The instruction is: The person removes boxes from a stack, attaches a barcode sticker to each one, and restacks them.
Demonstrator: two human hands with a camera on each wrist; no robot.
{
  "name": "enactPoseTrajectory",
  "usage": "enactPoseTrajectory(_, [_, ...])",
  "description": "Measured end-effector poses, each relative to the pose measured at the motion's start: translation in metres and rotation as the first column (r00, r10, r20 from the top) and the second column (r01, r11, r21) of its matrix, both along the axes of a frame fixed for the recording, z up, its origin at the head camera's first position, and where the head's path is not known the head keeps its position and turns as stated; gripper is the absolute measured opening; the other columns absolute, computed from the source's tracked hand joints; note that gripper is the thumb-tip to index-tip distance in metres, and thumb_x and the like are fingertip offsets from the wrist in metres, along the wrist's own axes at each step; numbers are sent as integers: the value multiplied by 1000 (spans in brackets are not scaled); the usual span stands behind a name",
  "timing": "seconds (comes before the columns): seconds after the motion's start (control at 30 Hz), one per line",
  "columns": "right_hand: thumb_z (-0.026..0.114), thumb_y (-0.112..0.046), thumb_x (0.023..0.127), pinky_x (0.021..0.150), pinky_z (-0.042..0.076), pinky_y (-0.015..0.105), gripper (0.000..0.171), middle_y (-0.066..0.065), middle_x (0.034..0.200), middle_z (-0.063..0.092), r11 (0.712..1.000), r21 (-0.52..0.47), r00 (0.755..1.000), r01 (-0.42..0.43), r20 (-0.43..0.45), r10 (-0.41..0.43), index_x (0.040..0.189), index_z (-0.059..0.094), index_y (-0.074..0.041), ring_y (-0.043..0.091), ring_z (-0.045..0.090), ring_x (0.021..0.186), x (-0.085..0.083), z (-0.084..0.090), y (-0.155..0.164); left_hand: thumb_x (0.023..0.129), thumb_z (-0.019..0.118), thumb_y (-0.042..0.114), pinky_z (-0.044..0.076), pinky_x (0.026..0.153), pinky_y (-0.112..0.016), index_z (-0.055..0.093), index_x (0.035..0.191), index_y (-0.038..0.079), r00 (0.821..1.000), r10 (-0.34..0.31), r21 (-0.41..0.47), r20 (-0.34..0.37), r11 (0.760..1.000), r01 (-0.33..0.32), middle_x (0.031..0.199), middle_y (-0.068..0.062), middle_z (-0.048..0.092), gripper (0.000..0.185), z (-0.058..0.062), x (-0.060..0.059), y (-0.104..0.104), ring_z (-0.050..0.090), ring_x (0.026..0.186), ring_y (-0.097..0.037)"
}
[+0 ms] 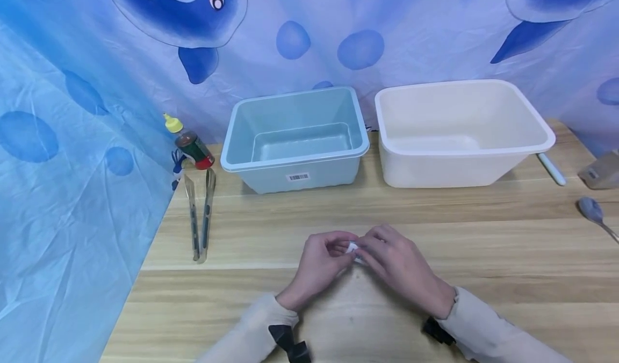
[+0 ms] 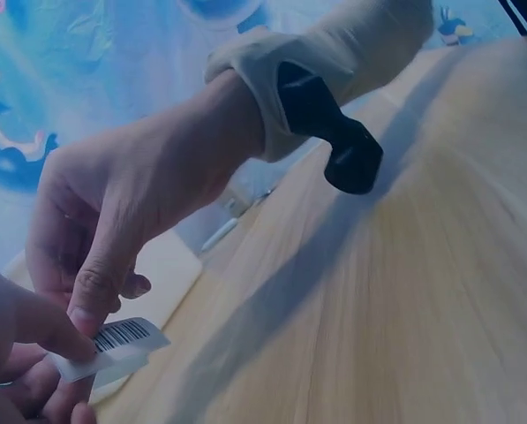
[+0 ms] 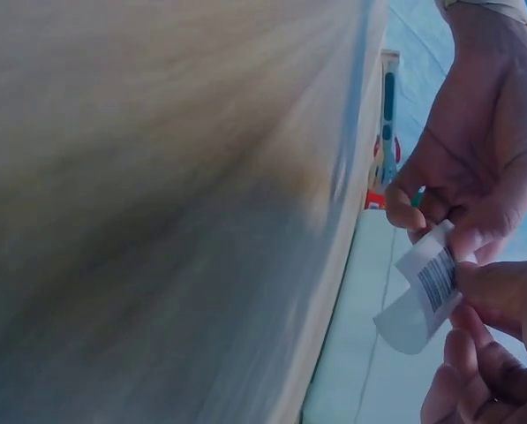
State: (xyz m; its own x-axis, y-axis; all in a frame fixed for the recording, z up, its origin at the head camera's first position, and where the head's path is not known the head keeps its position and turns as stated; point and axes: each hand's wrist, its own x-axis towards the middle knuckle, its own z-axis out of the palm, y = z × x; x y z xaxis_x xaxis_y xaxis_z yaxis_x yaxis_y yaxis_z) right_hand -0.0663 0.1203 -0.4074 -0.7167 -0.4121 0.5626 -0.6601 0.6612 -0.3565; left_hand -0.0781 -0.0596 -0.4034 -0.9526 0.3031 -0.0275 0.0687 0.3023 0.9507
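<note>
From above, the head view takes in the whole bench, while the two wrist views crowd in close and show what the overhead one barely hints at: the small white thing between the hands is a paper label point(image 2: 113, 346) printed with a barcode, its stripes plain in the left wrist view and again in the right wrist view point(image 3: 425, 287). From the head view it is only a white scrap point(image 1: 353, 248) half hidden by fingers.

A blue curtain point(image 1: 72, 137) with cartoon sea creatures hangs behind and along the left side. The wooden table point(image 1: 435, 234) runs pale and grained under everything. At the back stand a white tub point(image 1: 459, 132) on the right and a light blue tub point(image 1: 296, 137) just beside it on the left, the blue one with a barcode sticker on its front wall. Left of the blue tub lie metal tongs point(image 1: 200, 218), and behind them a small bottle with a yellow cap point(image 1: 191, 143) leans on its side. Off at the right edge lie a spoon point(image 1: 596, 215) and a white pen-like stick point(image 1: 551, 168).

Near the front middle, the left hand point(image 1: 321, 266) and right hand point(image 1: 396, 263) meet above the table, both in pale sleeves. Each has its fingers curled in, thumb and fingertips pinching the label from opposite ends, so the slip is held between them, clear of the wood.
</note>
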Motion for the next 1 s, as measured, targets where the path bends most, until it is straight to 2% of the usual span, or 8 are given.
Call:
enactPoseTrajectory(0.17, [76, -13, 79, 66, 55, 22, 13, -2, 86, 66, 1000, -20, 999, -7, -42, 6, 91, 74, -11, 9, 60, 80, 2, -3, 4, 80, 71, -3, 56, 73, -17, 71, 106, 0, 996, 8, 70, 93, 997, -15, 95, -16, 72, 26, 1, 0, 6, 69, 86, -16])
enactPoseTrajectory(0.3, [79, -9, 76, 67, 56, 23, 15, 0, 87, 67, 998, -56, 998, -3, -69, -1, 90, 74, -9, 10, 62, 79, 2, -4, 7, 80, 71, -2, 56, 74, -17, 71, 106, 0, 992, 5, 95, 124, 995, -17, 98, -16, 73, 26, 1, -1, 10, 69, 89, -17])
enactPoseTrajectory(0.43, [80, -8, 75, 67, 56, 21, 16, 0, 87, 68, 997, -77, 999, 10, -38, -13, 90, 73, -8, 9, 63, 77, 2, -4, 9, 80, 71, -1, 56, 75, -17, 71, 107, 0, 992, 2, 94, 122, 995, -14, 100, -15, 73, 27, 2, -1, 12, 70, 91, -18])
enactPoseTrajectory(0.6, [80, -5, 75, 61, 53, 15, 15, -2, 85, 67, 990, -144, 996, 10, 84, 2, 87, 71, -9, 4, 61, 71, 1, -4, 10, 80, 71, -4, 56, 75, -17, 71, 106, -1, 993, -7, 97, 121, 995, -5, 99, -16, 73, 27, 2, -1, 13, 68, 89, -15])
enactPoseTrajectory(0.7, [80, -3, 73, 58, 51, 13, 17, -4, 82, 66, 982, -188, 992, 8, 126, 16, 85, 70, -10, 2, 59, 68, 1, -4, 11, 79, 71, -4, 56, 76, -17, 71, 106, -2, 994, -14, 99, 111, 995, 3, 98, -16, 72, 26, 1, -1, 14, 67, 88, -13])
enactPoseTrajectory(0.93, [79, -2, 73, 60, 52, 16, 18, -4, 85, 65, 979, -204, 994, 8, 109, 15, 84, 68, -11, 4, 60, 72, 1, -5, 11, 80, 69, -3, 56, 77, -17, 70, 106, -2, 990, -2, 143, 144, 989, -19, 99, -17, 72, 27, -1, -1, 13, 67, 87, -12])
enactPoseTrajectory(1.0, [80, -1, 73, 60, 53, 17, 19, -4, 86, 65, 978, -208, 995, 5, 96, 15, 84, 68, -11, 4, 61, 73, 1, -5, 11, 83, 66, -1, 54, 70, -16, 71, 106, -2, 987, 10, 150, 161, 988, -34, 101, -16, 72, 23, 0, 0, 13, 67, 85, -11])
